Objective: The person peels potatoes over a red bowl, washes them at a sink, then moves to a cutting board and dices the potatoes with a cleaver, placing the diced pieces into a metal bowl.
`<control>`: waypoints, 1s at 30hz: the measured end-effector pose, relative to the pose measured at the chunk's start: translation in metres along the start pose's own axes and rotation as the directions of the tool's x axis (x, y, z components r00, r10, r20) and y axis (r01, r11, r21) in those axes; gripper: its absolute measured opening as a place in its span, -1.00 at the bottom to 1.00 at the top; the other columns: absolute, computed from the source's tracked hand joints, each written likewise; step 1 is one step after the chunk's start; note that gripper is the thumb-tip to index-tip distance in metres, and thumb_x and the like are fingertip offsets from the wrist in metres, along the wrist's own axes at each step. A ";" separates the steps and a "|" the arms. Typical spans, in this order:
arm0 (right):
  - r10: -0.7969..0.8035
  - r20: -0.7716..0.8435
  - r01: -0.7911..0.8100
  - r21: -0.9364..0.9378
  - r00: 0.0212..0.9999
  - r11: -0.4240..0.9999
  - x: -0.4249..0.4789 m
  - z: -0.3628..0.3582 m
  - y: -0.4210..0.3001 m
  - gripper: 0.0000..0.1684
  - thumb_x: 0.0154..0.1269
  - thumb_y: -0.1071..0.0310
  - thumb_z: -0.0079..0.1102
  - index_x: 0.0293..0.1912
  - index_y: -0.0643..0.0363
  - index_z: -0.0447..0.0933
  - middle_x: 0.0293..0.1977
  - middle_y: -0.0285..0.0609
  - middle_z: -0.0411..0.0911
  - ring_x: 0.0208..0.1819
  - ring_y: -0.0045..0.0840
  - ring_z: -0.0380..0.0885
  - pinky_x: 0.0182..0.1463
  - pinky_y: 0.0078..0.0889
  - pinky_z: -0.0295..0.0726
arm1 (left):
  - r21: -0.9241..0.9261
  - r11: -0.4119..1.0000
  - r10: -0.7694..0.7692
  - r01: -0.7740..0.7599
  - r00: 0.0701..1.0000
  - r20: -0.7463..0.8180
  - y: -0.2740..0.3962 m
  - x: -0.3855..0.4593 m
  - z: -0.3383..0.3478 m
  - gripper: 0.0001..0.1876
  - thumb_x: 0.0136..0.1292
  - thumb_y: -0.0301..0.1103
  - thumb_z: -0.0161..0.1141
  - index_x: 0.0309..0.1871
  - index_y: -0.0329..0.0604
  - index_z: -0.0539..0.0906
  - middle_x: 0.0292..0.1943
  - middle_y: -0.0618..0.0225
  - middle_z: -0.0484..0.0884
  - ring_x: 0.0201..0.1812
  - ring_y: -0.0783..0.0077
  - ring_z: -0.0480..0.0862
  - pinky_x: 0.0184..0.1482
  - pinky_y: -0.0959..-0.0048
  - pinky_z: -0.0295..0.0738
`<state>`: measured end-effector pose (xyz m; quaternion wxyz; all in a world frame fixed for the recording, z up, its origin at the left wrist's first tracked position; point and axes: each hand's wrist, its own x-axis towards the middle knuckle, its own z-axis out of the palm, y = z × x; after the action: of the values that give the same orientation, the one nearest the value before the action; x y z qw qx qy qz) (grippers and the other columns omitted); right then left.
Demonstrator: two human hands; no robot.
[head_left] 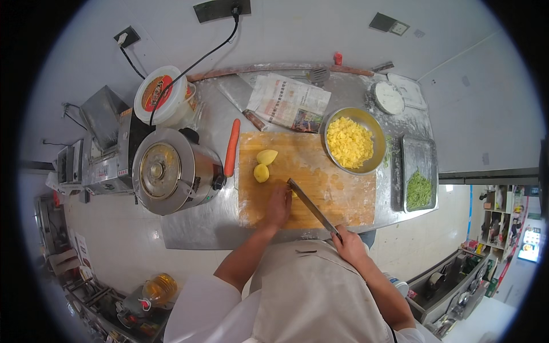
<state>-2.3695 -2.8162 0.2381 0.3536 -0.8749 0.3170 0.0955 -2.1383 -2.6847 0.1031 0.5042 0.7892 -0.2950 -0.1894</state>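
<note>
My right hand (349,246) grips the handle of a kitchen knife (313,206), whose blade slants up and left over the wooden cutting board (347,201). Beside the blade tip, my left hand (279,208) rests on the board with its fingers together. A sliver of yellow potato shows between those fingers and the blade; most of it is hidden. Two peeled potato pieces, an upper one (266,157) and a lower one (261,173), lie touching at the board's left. Diced potato (349,141) fills much of a metal bowl (380,128) over the board's upper right corner.
A carrot (232,148) lies between the board and a lidded electric cooker (206,158). Behind the board are a second knife (254,120) and a newspaper (287,100). To the right stand a metal tray (418,150) of green shreds (419,191) and a bowl of white powder (389,97).
</note>
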 end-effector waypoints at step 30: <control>0.018 -0.262 -0.037 -0.066 0.965 0.997 0.002 0.017 0.024 -0.58 0.38 0.16 0.37 0.03 0.19 0.44 -0.33 0.16 0.71 -0.32 0.08 0.72 -0.25 0.13 0.68 | 0.222 0.967 -0.110 0.125 0.991 -0.082 -0.034 0.009 0.011 -0.66 0.36 -0.45 0.28 0.15 -0.28 0.51 0.00 -0.04 0.57 0.06 -0.13 0.61 0.09 0.09 0.54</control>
<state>-2.3815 -2.8190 0.2119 0.2764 -0.8873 0.3693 -0.0045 -2.1289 -2.6875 0.0671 0.4086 0.8638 -0.2497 -0.1567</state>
